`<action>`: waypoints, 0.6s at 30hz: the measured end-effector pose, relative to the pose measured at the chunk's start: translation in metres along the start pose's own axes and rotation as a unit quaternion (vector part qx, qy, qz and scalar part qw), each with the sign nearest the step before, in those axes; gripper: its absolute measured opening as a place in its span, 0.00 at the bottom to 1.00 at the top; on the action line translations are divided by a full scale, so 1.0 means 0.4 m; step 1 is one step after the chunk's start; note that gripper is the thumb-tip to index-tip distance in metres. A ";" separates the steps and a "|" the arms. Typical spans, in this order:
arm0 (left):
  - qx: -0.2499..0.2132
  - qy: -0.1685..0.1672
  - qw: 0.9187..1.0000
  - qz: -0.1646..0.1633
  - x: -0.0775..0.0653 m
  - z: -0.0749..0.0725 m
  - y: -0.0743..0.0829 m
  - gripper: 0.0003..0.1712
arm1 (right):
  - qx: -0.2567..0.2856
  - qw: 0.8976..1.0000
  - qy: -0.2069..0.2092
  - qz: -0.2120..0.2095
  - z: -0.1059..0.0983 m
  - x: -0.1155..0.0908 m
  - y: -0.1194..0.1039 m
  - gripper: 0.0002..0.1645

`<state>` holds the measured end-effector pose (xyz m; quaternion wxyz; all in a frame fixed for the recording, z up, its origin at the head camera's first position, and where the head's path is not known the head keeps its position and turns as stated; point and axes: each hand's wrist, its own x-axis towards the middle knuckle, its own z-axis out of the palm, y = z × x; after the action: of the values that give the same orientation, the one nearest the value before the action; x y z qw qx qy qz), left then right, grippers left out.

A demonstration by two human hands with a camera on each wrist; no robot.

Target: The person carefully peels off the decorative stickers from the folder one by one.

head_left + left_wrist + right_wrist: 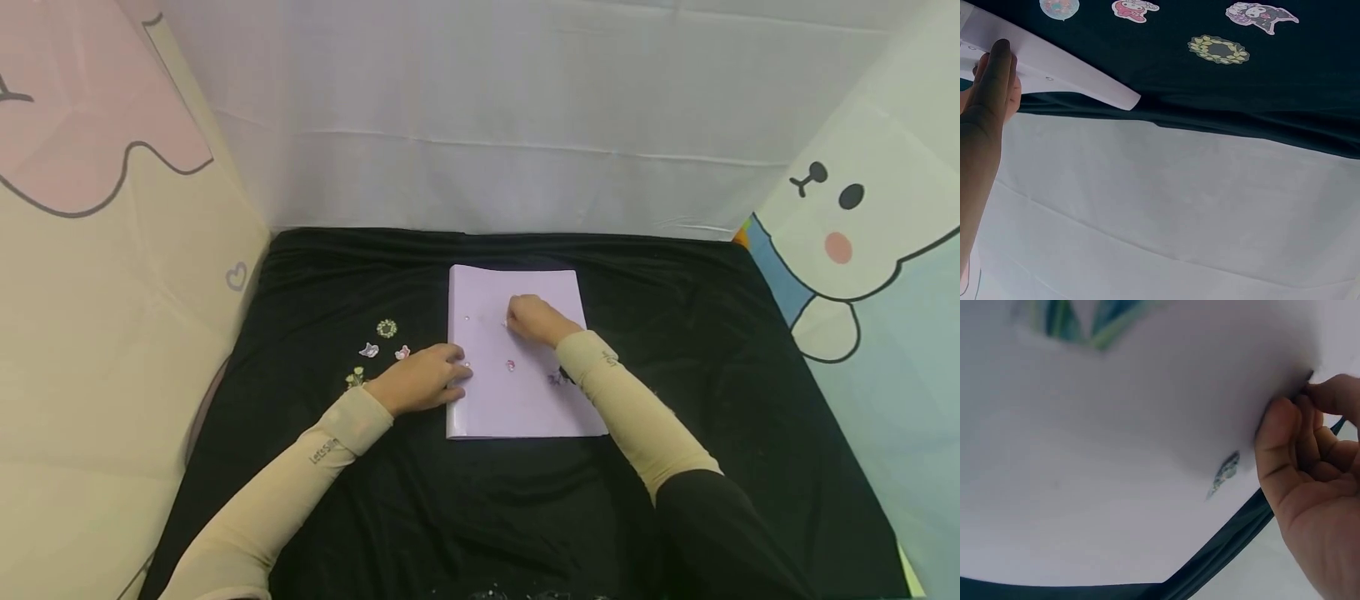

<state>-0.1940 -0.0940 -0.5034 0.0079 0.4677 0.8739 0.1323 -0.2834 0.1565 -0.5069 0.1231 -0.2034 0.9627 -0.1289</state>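
Note:
A lilac folder (517, 408) lies on the black cloth, its spine to the left. My left hand (423, 379) rests over the spine edge with fairly straight fingers, holding nothing. Over the folder's upper part is my right hand (536, 319), fingers curled, thumb and forefinger pinching a small sticker (1310, 375) at the surface; most of it is hidden. A small pink sticker (511, 365) sits mid-folder, and a darker sticker (557, 378) lies partly under the right forearm. In the right wrist view a narrow glittery sticker (1225, 474) shows beside the fingers.
Left of the folder lie loose stickers: a wreath sticker (386, 328), a grey-and-white character sticker (368, 350), a pink character sticker (402, 352) and a yellow-green flower sticker (355, 377). A white curtain (480, 183) hangs behind the table; printed cloths hang at both sides.

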 end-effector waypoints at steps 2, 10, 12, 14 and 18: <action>0.001 0.005 1.000 0.003 0.001 0.000 0.000 0.16 | -0.009 1.000 -0.013 0.004 -0.002 0.004 0.002 0.09; -0.003 -0.007 1.000 0.008 0.002 -0.003 0.001 0.16 | -0.009 1.000 -0.009 -0.003 -0.006 0.002 0.006 0.08; -0.002 -0.007 1.000 0.008 0.002 -0.004 0.000 0.16 | -0.005 1.000 -0.004 -0.006 -0.009 0.000 0.009 0.08; -0.004 -0.006 1.000 0.006 0.002 -0.003 -0.001 0.16 | 0.001 1.000 0.005 -0.002 -0.013 -0.005 0.019 0.09; -0.004 -0.006 1.000 0.004 0.000 -0.002 -0.004 0.16 | 0.016 0.999 0.020 0.023 -0.026 -0.029 0.059 0.07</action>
<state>-0.1953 -0.0951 -0.5032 0.0141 0.4715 0.8717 0.1328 -0.2846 0.1845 -0.5021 0.1097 -0.1763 0.9673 -0.1458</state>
